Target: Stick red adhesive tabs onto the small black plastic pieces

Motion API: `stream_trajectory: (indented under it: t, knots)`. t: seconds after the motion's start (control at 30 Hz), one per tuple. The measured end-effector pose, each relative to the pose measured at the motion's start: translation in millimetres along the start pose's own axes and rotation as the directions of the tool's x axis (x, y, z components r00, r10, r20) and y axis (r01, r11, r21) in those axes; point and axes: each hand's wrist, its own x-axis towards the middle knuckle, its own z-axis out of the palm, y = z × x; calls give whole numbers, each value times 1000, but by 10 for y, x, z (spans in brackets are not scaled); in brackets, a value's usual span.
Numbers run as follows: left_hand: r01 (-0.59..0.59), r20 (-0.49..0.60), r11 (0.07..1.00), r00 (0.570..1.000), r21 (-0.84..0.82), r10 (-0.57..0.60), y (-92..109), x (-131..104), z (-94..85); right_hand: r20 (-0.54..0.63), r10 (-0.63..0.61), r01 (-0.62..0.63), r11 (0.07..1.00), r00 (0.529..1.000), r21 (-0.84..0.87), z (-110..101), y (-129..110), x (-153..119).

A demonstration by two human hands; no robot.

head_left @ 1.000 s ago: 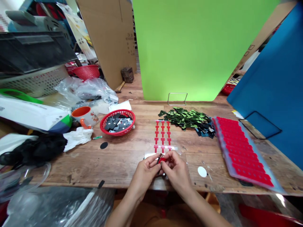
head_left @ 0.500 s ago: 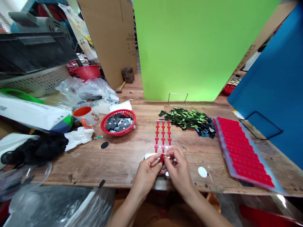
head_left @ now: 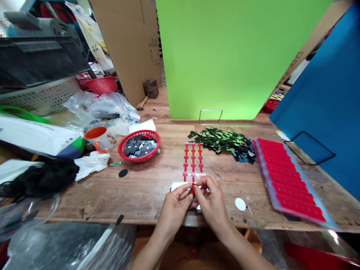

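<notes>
As the red piece (head_left: pixel 192 190), half hidden, now sits steeper, left hand (head_left: pixel 174 202) and right hand (head_left: pixel 211 197) pinch it, apparently still adjusting.

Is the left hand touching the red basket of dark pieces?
Apart: the head view plainly shows wooden tabletop between the left hand and the red basket.

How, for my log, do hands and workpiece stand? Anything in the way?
Left hand, right hand: pinching small red-and-black item. Red T-shaped pieces just beyond; no obstruction seen.
</notes>
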Motion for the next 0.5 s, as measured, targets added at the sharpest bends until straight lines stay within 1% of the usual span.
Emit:
stream_trajectory:
  t: [0.1, 0.13, 0.17, 0.2, 0.27, 0.3, 0.33, 0.37, 0.43, 0.5]
  knots:
    - [14, -7, 1000, 1000, 12, -14, -12, 1, -21, -41, 140, -134, 984, 989, 114, -14, 24, 29]
    - [21, -10, 1000, 1000, 13, -21, -11, 0, -26, -37, 174, -166, 973, 984, 158, -26, 25, 44]
    - [27, -7, 1000, 1000, 12, -27, -7, -3, -28, 0, 197, -193, 961, 980, 197, -39, 23, 58]
    - [28, -1, 1000, 1000, 14, -28, -2, -10, -26, 70, 211, -221, 947, 975, 233, -53, 19, 69]
    - [23, 20, 999, 1000, 29, -24, 11, -31, -16, 230, 234, -297, 907, 945, 299, -73, 13, 80]
    - [21, 34, 999, 999, 42, -23, 13, -43, -10, 289, 241, -332, 885, 927, 327, -78, 18, 78]
    - [20, 49, 998, 999, 56, -23, 11, -54, -6, 320, 249, -358, 867, 914, 348, -77, 30, 75]
    - [22, 65, 997, 998, 69, -26, 3, -60, -8, 328, 259, -375, 853, 908, 363, -72, 49, 70]
    - [41, 99, 996, 994, 81, -49, -18, -46, -42, 309, 282, -388, 844, 908, 371, -55, 101, 64]
    - [63, 84, 996, 994, 68, -69, -7, 14, -129, 288, 309, -401, 845, 906, 354, -41, 154, 69]
